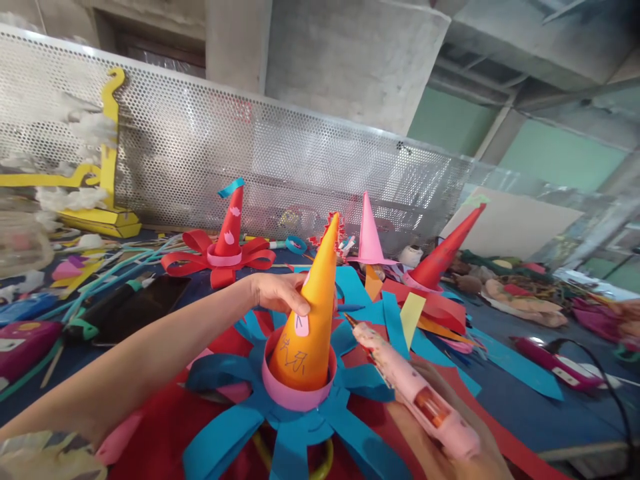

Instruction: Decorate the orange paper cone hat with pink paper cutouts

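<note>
While the left hand (281,292) grips the tall orange paper cone (320,300), standing inside a pink paper band (295,398) with blue loops (223,437), the right hand (413,430) holds a pink patterned pen (400,377). Dark writing is on the cone; whether more remains, I cannot tell.

Orange paper cone (311,333), dark writing on front, leaning slightly right, ringed by pink band (299,395) with blue loops (291,453), toward table's (515,417) near edge. Pink pen (415,390) tilted, tip up-left.
</note>
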`<state>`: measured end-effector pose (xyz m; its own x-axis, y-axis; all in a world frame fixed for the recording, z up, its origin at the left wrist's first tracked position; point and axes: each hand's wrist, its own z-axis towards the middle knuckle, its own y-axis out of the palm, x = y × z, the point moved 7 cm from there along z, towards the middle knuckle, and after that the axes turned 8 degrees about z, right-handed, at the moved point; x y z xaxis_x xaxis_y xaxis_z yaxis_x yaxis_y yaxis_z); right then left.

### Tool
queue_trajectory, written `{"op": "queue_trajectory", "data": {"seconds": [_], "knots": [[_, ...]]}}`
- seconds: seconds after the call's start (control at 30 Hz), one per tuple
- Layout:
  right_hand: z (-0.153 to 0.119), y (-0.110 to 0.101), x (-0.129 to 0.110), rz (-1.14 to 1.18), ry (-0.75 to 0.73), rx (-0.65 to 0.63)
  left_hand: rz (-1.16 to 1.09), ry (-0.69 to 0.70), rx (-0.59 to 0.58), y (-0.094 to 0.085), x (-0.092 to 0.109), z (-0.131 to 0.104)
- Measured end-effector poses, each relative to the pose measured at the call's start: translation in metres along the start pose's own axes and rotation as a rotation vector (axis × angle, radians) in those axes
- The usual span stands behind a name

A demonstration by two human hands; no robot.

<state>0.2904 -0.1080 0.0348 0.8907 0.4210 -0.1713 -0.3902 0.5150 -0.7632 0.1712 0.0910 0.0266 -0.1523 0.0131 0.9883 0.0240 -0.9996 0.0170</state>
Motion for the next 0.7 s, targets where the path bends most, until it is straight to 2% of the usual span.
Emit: {"op": "queue_trajectory", "data": {"seconds": [0.13, 0.33, 0.7], "knots": [[0.007, 0.010, 0.002, -0.049, -0.024, 0.027, -0.003, -0.001, 0.008, 0.001, 0.001, -0.001], [0.008, 0.010, -0.002, -0.121, -0.085, 0.067, 0.038, -0.005, 0.019, 0.001, 0.002, 0.001], [0.022, 0.007, -0.006, -0.109, -0.015, 0.102, -0.015, -0.049, 0.035, -0.003, -0.004, 0.000]]}}
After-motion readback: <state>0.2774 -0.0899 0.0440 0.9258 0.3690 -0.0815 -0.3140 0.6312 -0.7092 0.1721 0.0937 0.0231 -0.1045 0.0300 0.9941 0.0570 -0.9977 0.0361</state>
